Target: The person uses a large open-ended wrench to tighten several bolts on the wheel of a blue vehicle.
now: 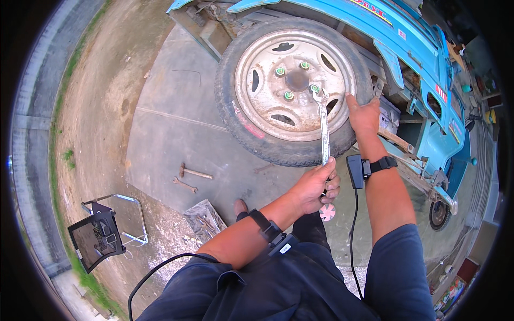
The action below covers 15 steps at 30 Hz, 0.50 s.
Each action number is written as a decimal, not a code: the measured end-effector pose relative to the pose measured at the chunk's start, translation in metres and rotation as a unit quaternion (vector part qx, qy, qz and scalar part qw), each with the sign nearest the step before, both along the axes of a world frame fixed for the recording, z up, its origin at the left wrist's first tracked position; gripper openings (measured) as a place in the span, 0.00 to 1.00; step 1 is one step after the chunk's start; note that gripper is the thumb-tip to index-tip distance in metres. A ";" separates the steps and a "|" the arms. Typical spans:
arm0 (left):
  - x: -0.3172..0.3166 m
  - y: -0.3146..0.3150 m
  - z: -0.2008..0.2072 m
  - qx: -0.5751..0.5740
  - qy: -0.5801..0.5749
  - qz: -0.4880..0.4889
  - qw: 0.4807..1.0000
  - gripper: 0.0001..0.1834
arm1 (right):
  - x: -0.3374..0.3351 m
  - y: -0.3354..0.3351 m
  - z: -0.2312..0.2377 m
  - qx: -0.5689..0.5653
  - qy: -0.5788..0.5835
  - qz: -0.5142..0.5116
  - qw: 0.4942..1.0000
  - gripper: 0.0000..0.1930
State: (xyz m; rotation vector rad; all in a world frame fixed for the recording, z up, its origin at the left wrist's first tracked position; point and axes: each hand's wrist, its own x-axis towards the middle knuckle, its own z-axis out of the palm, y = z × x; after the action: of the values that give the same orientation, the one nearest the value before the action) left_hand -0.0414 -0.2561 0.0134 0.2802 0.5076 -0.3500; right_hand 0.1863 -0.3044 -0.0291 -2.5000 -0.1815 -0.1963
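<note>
In my left hand (323, 187) is a long silver wrench (324, 125), gripped near its lower end. Its open jaw sits at the lower right green lug nut (315, 88) of a wheel. The white rim (262, 109) is rusty and has several green nuts around a brown hub (297, 81). A black tyre (241, 125) surrounds it, with a faint red mark on the sidewall. My right hand (365, 116) holds the tyre's right edge, thumb on the near side; some of its fingers are hidden.
A blue vehicle (407, 48) carries the wheel. On the grey ground lie a hammer (196, 172) and another wrench (184, 185), left of the wheel. A tool tray (206, 219) is near my foot; a metal-framed chair (101, 235) stands left. Cables hang from both wrist devices.
</note>
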 end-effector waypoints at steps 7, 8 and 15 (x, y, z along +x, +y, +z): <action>0.016 -0.013 -0.002 0.009 0.018 0.008 1.000 0.21 | -0.010 -0.003 0.035 0.054 0.106 0.037 0.992 0.46; 0.019 -0.016 -0.001 0.023 0.017 0.001 1.000 0.21 | -0.006 -0.011 0.031 0.068 0.096 0.057 0.991 0.45; 0.032 -0.036 0.006 0.144 -0.097 -0.057 0.983 0.24 | -0.059 -0.101 0.074 0.095 0.094 0.299 0.945 0.25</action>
State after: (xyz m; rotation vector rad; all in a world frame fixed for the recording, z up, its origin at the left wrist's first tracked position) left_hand -0.0099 -0.2918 0.0189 0.6194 0.3498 -0.3556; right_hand 0.1269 -0.4049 0.0450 -2.1416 -0.7842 0.2622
